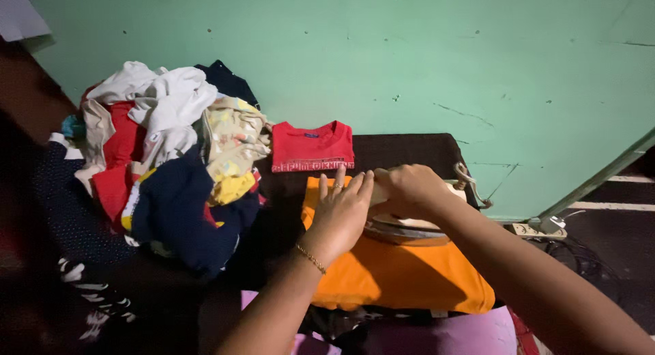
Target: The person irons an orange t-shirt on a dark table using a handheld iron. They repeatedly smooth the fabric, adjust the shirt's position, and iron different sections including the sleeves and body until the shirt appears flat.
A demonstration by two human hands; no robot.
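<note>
An orange garment (pixel 402 273) lies spread flat on a dark surface in front of me. On top of it rests a clothes iron (pixel 406 226) with a pale body and metal base. My right hand (pixel 404 188) is closed on the iron's handle. My left hand (pixel 341 215), with a ring and a gold bracelet, lies flat with fingers together against the iron's left end, over the orange cloth. A folded red shirt (pixel 312 147) sits just beyond the orange one.
A heap of mixed clothes (pixel 170 157) in white, red, navy and yellow fills the left. A green wall (pixel 409 54) stands behind. The iron's cord (pixel 471 184) runs right toward a power strip (pixel 539 229) on the floor. Pink cloth (pixel 471 334) lies at the near edge.
</note>
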